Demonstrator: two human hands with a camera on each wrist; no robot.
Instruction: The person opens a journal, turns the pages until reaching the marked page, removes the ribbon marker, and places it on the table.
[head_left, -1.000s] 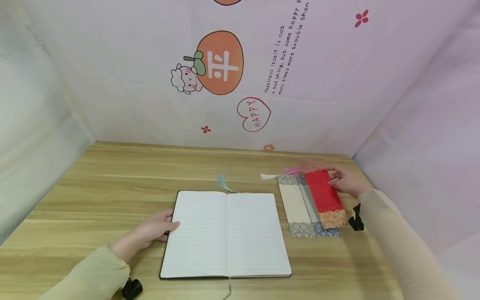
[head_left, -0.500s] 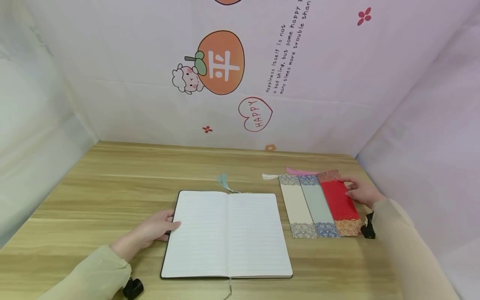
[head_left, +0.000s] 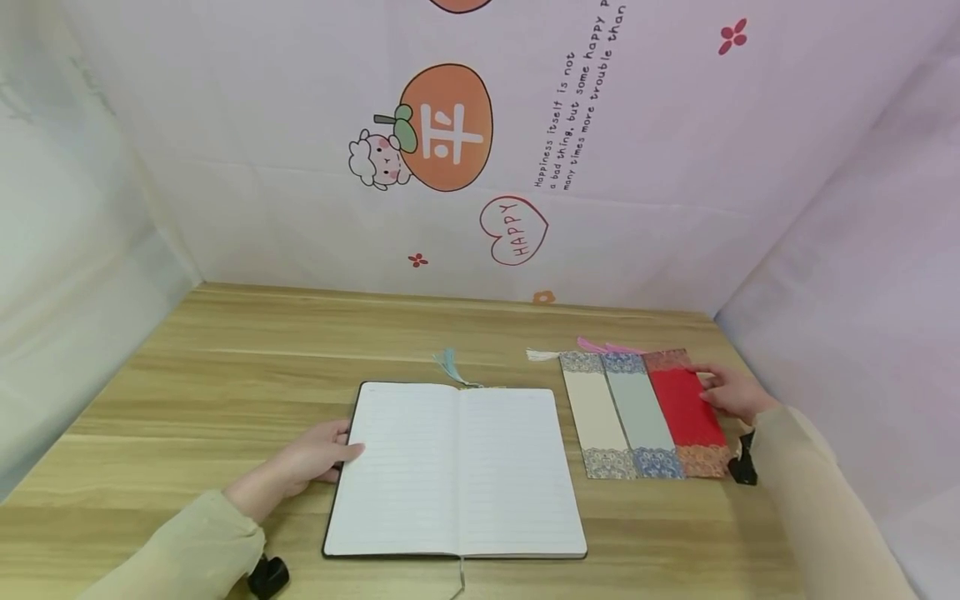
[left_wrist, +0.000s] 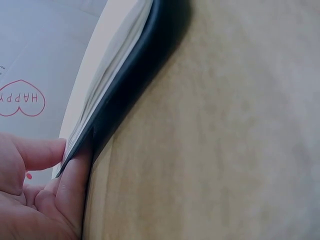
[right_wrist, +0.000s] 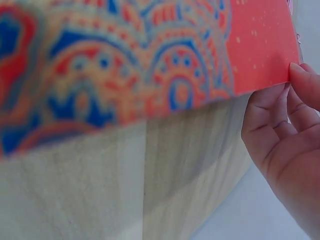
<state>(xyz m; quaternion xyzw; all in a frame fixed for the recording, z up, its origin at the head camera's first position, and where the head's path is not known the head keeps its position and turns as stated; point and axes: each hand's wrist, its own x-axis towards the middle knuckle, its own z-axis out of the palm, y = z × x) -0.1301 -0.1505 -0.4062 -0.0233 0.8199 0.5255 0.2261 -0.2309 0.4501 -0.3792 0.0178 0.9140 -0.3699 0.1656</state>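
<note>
An open notebook [head_left: 517, 475] with blank lined pages and a black cover lies at the middle of the table. My left hand [head_left: 318, 454] grips its left edge, thumb on the page and fingers under the cover, as the left wrist view shows. To the right, my right hand [head_left: 731, 392] pinches the right edge of a red bookmark [head_left: 684, 408] with patterned ends. In the right wrist view the thumb is on top of the red bookmark [right_wrist: 262, 45] and the fingers are beneath. It lies beside a grey-green bookmark [head_left: 637, 412] and a cream bookmark [head_left: 595, 412].
A light blue tassel [head_left: 450, 365] extends past the notebook's top edge, and a ribbon [head_left: 461, 575] hangs from its bottom. White [head_left: 542, 355] and pink tassels [head_left: 600, 345] trail left from the bookmarks. A printed cloth wall [head_left: 300, 225] borders the wooden table [head_left: 225, 367] behind.
My right hand has moved right and down with the red bookmark. It overlapped the grey-green one before; now it lies alongside it. My left hand has stayed on the notebook.
</note>
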